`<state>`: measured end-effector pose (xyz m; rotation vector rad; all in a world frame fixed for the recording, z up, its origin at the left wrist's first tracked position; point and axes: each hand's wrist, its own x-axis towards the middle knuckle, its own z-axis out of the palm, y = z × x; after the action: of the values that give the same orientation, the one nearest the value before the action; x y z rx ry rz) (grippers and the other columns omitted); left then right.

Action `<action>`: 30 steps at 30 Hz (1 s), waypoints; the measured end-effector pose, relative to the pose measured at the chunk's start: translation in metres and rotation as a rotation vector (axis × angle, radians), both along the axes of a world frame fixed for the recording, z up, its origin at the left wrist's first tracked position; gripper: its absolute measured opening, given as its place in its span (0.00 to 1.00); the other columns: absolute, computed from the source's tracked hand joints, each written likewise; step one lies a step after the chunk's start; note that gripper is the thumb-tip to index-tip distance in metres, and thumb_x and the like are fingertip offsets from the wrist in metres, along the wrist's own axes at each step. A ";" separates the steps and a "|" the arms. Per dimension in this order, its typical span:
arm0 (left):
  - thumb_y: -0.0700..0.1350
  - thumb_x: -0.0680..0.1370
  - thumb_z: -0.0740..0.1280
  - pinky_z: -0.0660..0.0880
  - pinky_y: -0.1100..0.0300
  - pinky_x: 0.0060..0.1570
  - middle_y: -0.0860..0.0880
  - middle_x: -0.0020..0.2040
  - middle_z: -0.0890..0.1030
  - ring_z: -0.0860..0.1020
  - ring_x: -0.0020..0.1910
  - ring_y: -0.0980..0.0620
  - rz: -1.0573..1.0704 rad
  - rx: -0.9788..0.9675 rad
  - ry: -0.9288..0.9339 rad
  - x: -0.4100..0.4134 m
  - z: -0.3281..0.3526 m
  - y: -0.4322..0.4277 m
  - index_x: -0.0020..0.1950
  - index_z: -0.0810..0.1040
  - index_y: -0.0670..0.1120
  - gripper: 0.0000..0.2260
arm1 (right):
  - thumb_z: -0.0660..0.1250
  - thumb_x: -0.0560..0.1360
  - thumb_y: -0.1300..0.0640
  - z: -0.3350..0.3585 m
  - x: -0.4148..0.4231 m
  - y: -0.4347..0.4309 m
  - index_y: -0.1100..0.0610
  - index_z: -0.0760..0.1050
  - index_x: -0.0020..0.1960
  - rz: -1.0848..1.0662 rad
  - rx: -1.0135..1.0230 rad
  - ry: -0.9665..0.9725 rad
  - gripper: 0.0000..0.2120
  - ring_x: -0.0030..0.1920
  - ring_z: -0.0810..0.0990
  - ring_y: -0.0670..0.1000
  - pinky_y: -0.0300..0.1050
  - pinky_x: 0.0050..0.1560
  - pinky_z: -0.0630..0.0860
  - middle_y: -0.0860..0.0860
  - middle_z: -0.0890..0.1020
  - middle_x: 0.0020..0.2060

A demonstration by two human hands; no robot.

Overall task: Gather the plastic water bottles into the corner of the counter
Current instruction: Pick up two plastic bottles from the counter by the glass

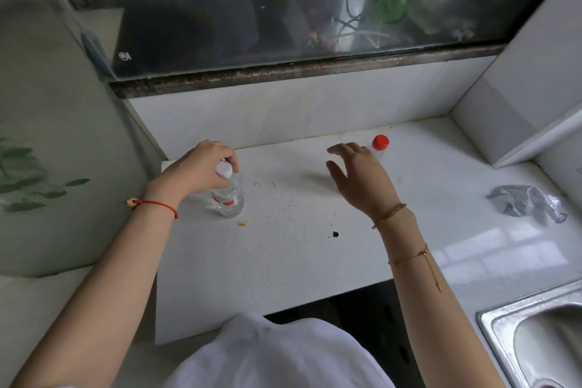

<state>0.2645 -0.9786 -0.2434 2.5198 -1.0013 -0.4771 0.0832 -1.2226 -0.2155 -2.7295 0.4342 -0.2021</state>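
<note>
Bottles on stained white counter (283, 261), left hand (195, 167) grip holding white-capped bottle (228, 195), right hand (359, 176) spread wide

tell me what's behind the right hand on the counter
Behind the right hand stands a bottle with a red cap; only the cap and a bit of clear neck show. The hand covers the rest, so its body and any label cannot be seen.
</note>
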 end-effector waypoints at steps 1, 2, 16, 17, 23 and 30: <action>0.38 0.65 0.68 0.74 0.55 0.45 0.55 0.44 0.77 0.73 0.48 0.51 -0.009 0.011 0.004 0.000 0.001 -0.003 0.40 0.77 0.57 0.13 | 0.59 0.79 0.53 0.001 0.002 -0.010 0.57 0.72 0.64 -0.032 -0.025 -0.013 0.16 0.61 0.74 0.57 0.52 0.59 0.73 0.54 0.78 0.60; 0.38 0.65 0.68 0.74 0.55 0.44 0.55 0.44 0.77 0.73 0.48 0.52 -0.015 0.016 0.004 -0.001 0.001 -0.006 0.39 0.77 0.57 0.13 | 0.59 0.78 0.53 0.001 0.004 -0.019 0.57 0.73 0.64 -0.064 -0.050 -0.021 0.16 0.61 0.73 0.58 0.52 0.60 0.72 0.55 0.78 0.60; 0.38 0.65 0.67 0.72 0.57 0.41 0.60 0.42 0.74 0.70 0.47 0.59 -0.146 -0.077 -0.010 -0.028 0.009 -0.060 0.42 0.76 0.56 0.13 | 0.63 0.76 0.58 -0.028 0.030 -0.099 0.60 0.71 0.61 -0.271 -0.024 0.139 0.15 0.54 0.76 0.62 0.56 0.51 0.77 0.60 0.73 0.58; 0.38 0.65 0.67 0.72 0.57 0.41 0.60 0.42 0.75 0.70 0.47 0.59 -0.157 -0.073 -0.008 -0.031 0.010 -0.064 0.41 0.75 0.56 0.13 | 0.63 0.75 0.59 -0.030 0.031 -0.099 0.61 0.71 0.60 -0.274 -0.011 0.134 0.14 0.51 0.77 0.62 0.56 0.49 0.78 0.60 0.72 0.58; 0.39 0.65 0.68 0.71 0.61 0.42 0.57 0.44 0.76 0.71 0.47 0.63 -0.185 -0.074 0.008 -0.040 0.010 -0.075 0.42 0.75 0.55 0.12 | 0.63 0.73 0.65 -0.037 0.035 -0.103 0.62 0.71 0.54 -0.268 0.041 0.087 0.10 0.43 0.77 0.62 0.55 0.45 0.79 0.60 0.73 0.54; 0.39 0.64 0.68 0.71 0.59 0.38 0.58 0.41 0.75 0.72 0.44 0.58 -0.125 -0.074 0.028 -0.053 0.012 -0.074 0.42 0.75 0.55 0.12 | 0.67 0.68 0.66 -0.043 0.027 -0.099 0.61 0.75 0.50 -0.285 0.159 0.000 0.11 0.43 0.72 0.54 0.43 0.41 0.70 0.57 0.75 0.51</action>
<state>0.2115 -1.0529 -0.2316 2.3892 -1.1489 -0.4998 0.1101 -1.3214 -0.2582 -2.5040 0.8033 -0.2312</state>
